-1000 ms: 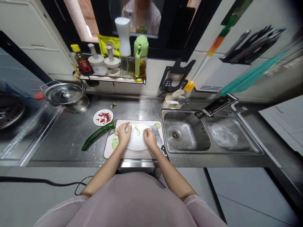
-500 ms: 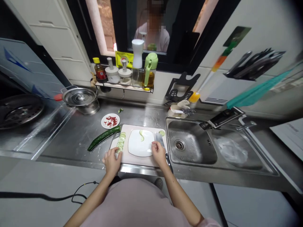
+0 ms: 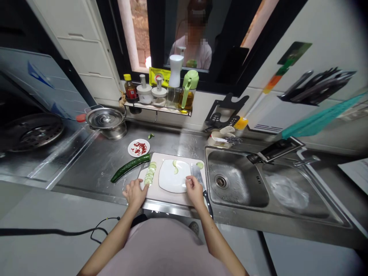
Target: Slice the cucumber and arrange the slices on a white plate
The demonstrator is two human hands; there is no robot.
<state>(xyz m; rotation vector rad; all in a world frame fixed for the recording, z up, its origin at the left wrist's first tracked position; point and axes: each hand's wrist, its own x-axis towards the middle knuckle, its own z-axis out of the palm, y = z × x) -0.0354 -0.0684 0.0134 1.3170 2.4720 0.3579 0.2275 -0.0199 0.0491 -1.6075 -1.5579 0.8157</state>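
A white square plate (image 3: 172,182) sits on a pale cutting board (image 3: 156,194), with two curved cucumber slices (image 3: 175,167) on it. My left hand (image 3: 135,193) is open at the board's left edge, its thumb by the lower end of a row of cucumber slices (image 3: 150,172). At the plate's right edge, my right hand (image 3: 194,189) is closed in a pinch; what is between the fingertips, if anything, is hidden. Beside that hand lies a knife (image 3: 197,172), partly covered by it. Another cucumber slice (image 3: 199,165) rests near the board's upper right corner.
Left of the board lies a cucumber (image 3: 129,168), below a small plate of chopped red pieces (image 3: 130,148). A lidded steel pot (image 3: 113,131) stands farther left. The sink (image 3: 238,195) borders the board's right side. A condiment shelf (image 3: 172,111) hangs behind.
The view has shifted slightly, moving the whole scene right and a little down. Both hands keep nearly the same places by the slices and the plate.
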